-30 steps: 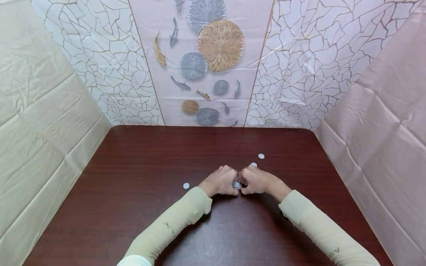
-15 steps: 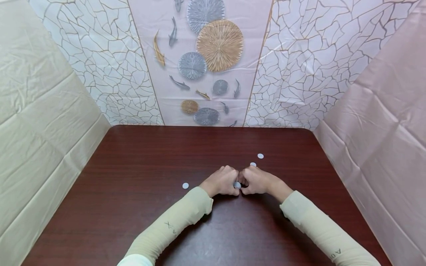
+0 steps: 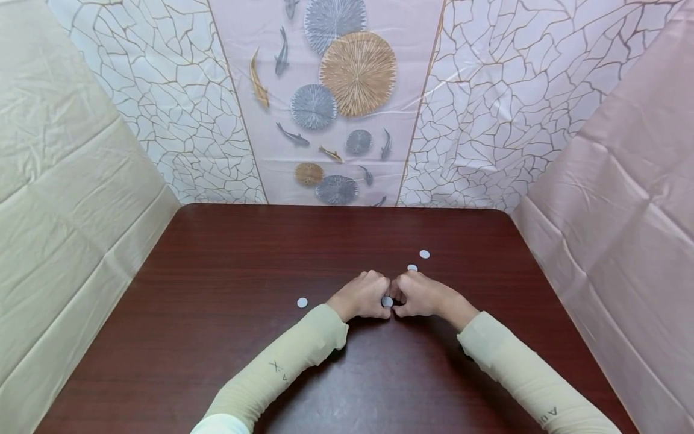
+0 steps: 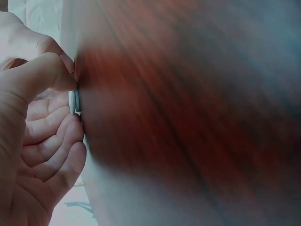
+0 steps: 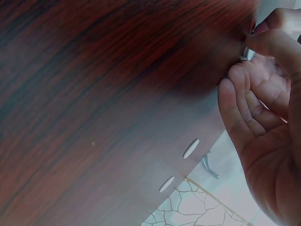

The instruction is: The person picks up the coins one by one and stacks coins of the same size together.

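Note:
Both hands meet right of the table's middle around a small stack of white round discs (image 3: pixel 387 302). In the left wrist view, two discs (image 4: pixel 73 100) lie one over the other, edge-on and close to the tabletop. My left hand (image 3: pixel 362 295) pinches the stack's edge between thumb and fingers. From the other side my right hand (image 3: pixel 422 294) has its thumb and curled fingers at the rim; the right wrist view shows a disc (image 5: pixel 248 52) between them. The knuckles of the two hands are close together, and the fingers partly cover the discs.
One white disc (image 3: pixel 302 302) lies left of the hands on the dark red-brown table (image 3: pixel 238 259). Two more, a nearer disc (image 3: pixel 412 267) and a farther disc (image 3: pixel 425 254), lie beyond the right hand. Patterned cloth (image 3: pixel 336 144) hangs behind the table, plain cloth at both sides.
Almost nothing differs. Both hands keep their grip at the discs, with only a very slight shift to the right in the head view.

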`<act>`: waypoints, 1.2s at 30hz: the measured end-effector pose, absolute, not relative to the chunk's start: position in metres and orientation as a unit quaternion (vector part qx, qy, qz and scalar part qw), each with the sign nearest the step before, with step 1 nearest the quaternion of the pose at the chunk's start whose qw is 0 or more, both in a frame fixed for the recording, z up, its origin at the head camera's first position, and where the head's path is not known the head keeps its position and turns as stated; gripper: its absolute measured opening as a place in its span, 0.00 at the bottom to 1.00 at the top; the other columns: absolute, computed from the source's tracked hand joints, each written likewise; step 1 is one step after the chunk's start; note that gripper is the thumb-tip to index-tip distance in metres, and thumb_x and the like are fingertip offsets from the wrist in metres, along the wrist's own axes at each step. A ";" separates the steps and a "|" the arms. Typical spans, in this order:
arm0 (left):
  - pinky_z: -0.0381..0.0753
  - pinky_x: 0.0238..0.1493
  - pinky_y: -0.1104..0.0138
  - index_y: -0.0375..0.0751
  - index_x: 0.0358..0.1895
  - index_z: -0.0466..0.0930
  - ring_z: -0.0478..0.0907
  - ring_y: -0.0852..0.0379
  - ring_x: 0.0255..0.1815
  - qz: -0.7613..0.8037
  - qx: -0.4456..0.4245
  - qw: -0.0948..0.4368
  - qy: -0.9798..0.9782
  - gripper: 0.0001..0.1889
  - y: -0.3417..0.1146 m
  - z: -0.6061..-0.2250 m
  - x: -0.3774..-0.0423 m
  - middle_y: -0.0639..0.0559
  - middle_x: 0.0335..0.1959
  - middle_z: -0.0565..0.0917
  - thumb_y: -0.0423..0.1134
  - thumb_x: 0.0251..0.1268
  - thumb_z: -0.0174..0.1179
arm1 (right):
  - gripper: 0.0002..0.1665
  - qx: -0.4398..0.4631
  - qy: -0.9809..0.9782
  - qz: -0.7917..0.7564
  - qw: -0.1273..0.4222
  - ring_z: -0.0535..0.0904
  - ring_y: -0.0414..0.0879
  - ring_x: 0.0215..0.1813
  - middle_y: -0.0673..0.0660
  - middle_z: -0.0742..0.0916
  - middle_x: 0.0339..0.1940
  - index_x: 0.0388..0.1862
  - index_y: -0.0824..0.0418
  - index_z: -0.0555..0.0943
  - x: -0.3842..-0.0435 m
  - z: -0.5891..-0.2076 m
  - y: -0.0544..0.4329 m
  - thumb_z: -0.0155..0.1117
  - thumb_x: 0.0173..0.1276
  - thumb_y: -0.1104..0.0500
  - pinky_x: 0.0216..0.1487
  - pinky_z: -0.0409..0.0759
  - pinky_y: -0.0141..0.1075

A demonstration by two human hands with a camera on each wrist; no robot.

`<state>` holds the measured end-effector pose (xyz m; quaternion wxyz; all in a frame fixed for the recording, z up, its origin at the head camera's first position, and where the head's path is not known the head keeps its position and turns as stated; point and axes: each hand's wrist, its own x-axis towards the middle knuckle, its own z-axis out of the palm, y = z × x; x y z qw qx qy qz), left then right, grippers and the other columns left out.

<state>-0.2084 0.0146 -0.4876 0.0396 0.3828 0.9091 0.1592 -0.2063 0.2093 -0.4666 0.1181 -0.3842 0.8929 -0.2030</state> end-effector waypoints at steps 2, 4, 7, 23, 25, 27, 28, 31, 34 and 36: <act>0.69 0.26 0.75 0.49 0.24 0.74 0.70 0.65 0.24 0.158 0.382 0.042 0.909 0.15 0.014 -0.487 -0.208 0.60 0.23 0.74 0.42 0.51 0.75 | 0.07 -0.384 0.893 -0.202 0.118 0.79 0.32 0.28 0.50 0.88 0.26 0.32 0.59 0.87 -0.206 -0.467 0.210 0.78 0.55 0.64 0.33 0.79 0.27; 0.70 0.27 0.75 0.48 0.26 0.76 0.71 0.65 0.25 0.158 0.382 0.047 0.910 0.13 0.014 -0.487 -0.208 0.60 0.24 0.75 0.42 0.51 0.75 | 0.07 -0.383 0.894 -0.202 0.118 0.80 0.33 0.29 0.50 0.89 0.27 0.33 0.59 0.87 -0.207 -0.467 0.210 0.78 0.56 0.64 0.33 0.79 0.27; 0.71 0.28 0.75 0.47 0.29 0.79 0.72 0.65 0.26 0.157 0.381 0.055 0.909 0.11 0.013 -0.485 -0.208 0.60 0.25 0.76 0.42 0.52 0.75 | 0.07 -0.381 0.895 -0.202 0.118 0.80 0.34 0.30 0.50 0.88 0.27 0.33 0.59 0.87 -0.207 -0.468 0.210 0.78 0.56 0.64 0.34 0.79 0.27; 0.76 0.35 0.71 0.44 0.36 0.84 0.73 0.64 0.32 0.176 0.389 0.072 0.901 0.09 0.007 -0.485 -0.208 0.56 0.32 0.83 0.37 0.54 0.73 | 0.06 -0.385 0.892 -0.207 0.112 0.76 0.30 0.27 0.46 0.86 0.23 0.30 0.57 0.86 -0.207 -0.470 0.209 0.76 0.58 0.65 0.32 0.78 0.27; 0.75 0.34 0.72 0.43 0.37 0.84 0.72 0.64 0.31 0.178 0.390 0.072 0.901 0.09 0.007 -0.484 -0.208 0.55 0.32 0.83 0.37 0.54 0.73 | 0.07 -0.386 0.893 -0.206 0.109 0.75 0.29 0.27 0.45 0.85 0.23 0.29 0.55 0.85 -0.207 -0.470 0.209 0.75 0.58 0.65 0.31 0.77 0.26; 0.72 0.33 0.74 0.43 0.37 0.84 0.72 0.64 0.31 0.178 0.392 0.071 0.900 0.09 0.006 -0.483 -0.207 0.54 0.32 0.84 0.36 0.55 0.73 | 0.07 -0.388 0.893 -0.204 0.104 0.75 0.29 0.26 0.44 0.84 0.22 0.28 0.54 0.85 -0.207 -0.470 0.209 0.75 0.57 0.65 0.31 0.77 0.26; 0.71 0.33 0.75 0.43 0.37 0.84 0.72 0.64 0.31 0.178 0.392 0.071 0.900 0.09 0.006 -0.483 -0.207 0.54 0.33 0.84 0.36 0.55 0.73 | 0.08 -0.389 0.893 -0.203 0.101 0.74 0.29 0.26 0.43 0.84 0.22 0.28 0.54 0.85 -0.207 -0.470 0.209 0.75 0.57 0.65 0.31 0.77 0.26; 0.70 0.32 0.76 0.42 0.37 0.84 0.72 0.64 0.31 0.180 0.394 0.072 0.899 0.08 0.006 -0.482 -0.207 0.53 0.33 0.85 0.36 0.55 0.73 | 0.08 -0.392 0.893 -0.201 0.095 0.74 0.29 0.26 0.44 0.83 0.21 0.27 0.54 0.84 -0.208 -0.471 0.209 0.74 0.58 0.65 0.30 0.76 0.26; 0.69 0.33 0.76 0.42 0.37 0.84 0.71 0.64 0.31 0.179 0.394 0.072 0.898 0.08 0.006 -0.482 -0.206 0.53 0.33 0.84 0.36 0.56 0.72 | 0.08 -0.394 0.892 -0.201 0.095 0.74 0.29 0.26 0.44 0.83 0.21 0.27 0.54 0.84 -0.208 -0.471 0.208 0.74 0.58 0.65 0.30 0.76 0.26; 0.69 0.33 0.76 0.42 0.38 0.84 0.71 0.64 0.31 0.177 0.395 0.072 0.899 0.08 0.006 -0.482 -0.206 0.53 0.32 0.84 0.36 0.56 0.72 | 0.07 -0.393 0.892 -0.201 0.096 0.74 0.30 0.26 0.44 0.83 0.22 0.28 0.55 0.84 -0.208 -0.472 0.208 0.74 0.58 0.65 0.30 0.76 0.26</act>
